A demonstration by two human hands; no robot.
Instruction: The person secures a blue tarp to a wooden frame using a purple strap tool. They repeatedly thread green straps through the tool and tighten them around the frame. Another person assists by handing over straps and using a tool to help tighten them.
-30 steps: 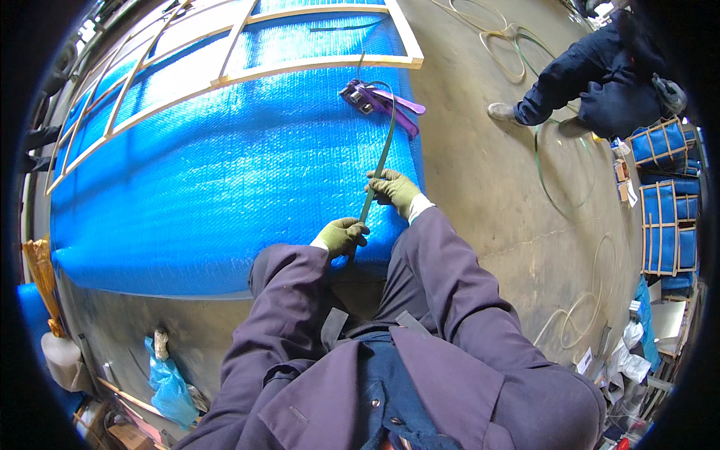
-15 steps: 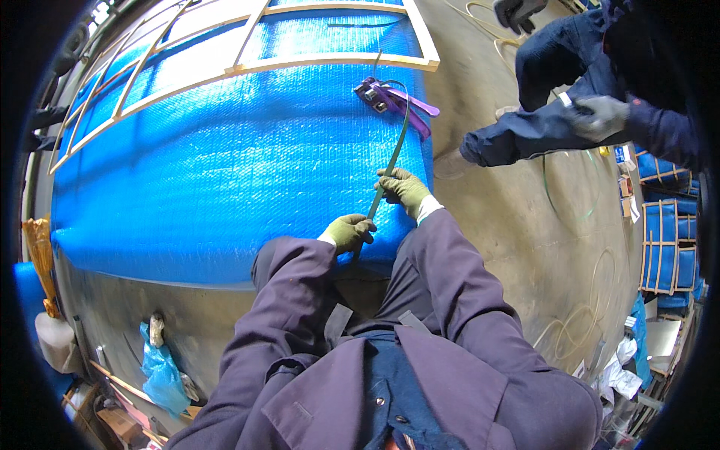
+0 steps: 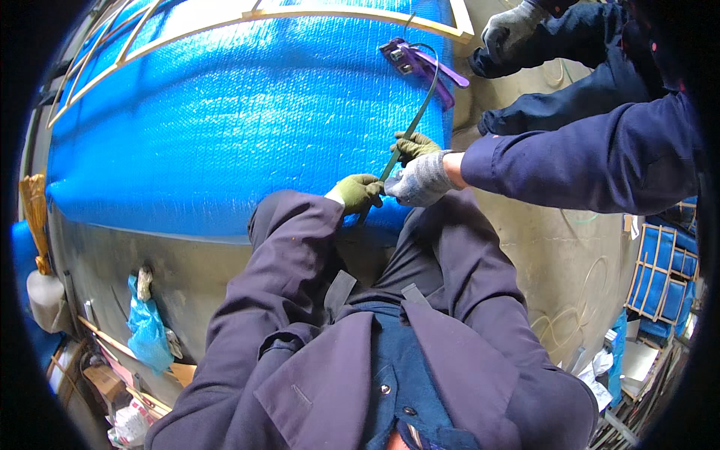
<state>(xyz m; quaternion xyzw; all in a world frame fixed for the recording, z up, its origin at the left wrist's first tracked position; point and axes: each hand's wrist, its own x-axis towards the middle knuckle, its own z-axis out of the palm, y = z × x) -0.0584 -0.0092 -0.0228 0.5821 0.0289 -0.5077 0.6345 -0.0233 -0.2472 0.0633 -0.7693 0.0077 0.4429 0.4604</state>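
Note:
A dark green packing strap (image 3: 424,109) loops out of a purple-handled strapping tool (image 3: 421,66) that lies on the blue bubble-wrapped load (image 3: 225,142). Lower on the strap, my left hand (image 3: 358,193), in an olive glove, is closed on it near its lower end. Further up, my right hand (image 3: 417,147), also olive-gloved, has its fingers closed round the strap. A co-worker's grey-gloved hand (image 3: 420,181) reaches in from the right, between my two hands at the strap. It hides part of my right hand and wrist.
A pale wooden frame (image 3: 330,12) rests on the load's far part. The co-worker's other gloved hand (image 3: 511,28) and bent legs are at the upper right. Left on the floor are a light blue plastic bag (image 3: 150,330) and a broom (image 3: 34,217); blue wrapped crates (image 3: 664,274) stand right.
The co-worker's arm has come in from the right to the strap beside my hands. My view has shifted a little; both my hands keep hold of the strap.

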